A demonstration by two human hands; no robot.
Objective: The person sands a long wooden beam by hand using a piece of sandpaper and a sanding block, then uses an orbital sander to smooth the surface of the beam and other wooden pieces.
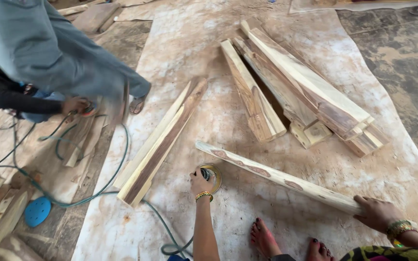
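A long pale wooden plank (272,175) with brown knots lies across the dusty sheet in front of me. My right hand (376,212) presses down on its near right end. My left hand (201,182) grips a small round power sander (211,176) with a yellow disc, held just beside the plank's left part. A green cable (156,218) runs from the sander back toward me. My bare feet (266,238) rest on the sheet below the plank.
Two planks (160,141) lie side by side at left. A pile of several tapered planks (306,96) sits beyond. Another person (49,58) crouches at upper left with a tool and cable. A blue sanding disc (37,211) lies at lower left.
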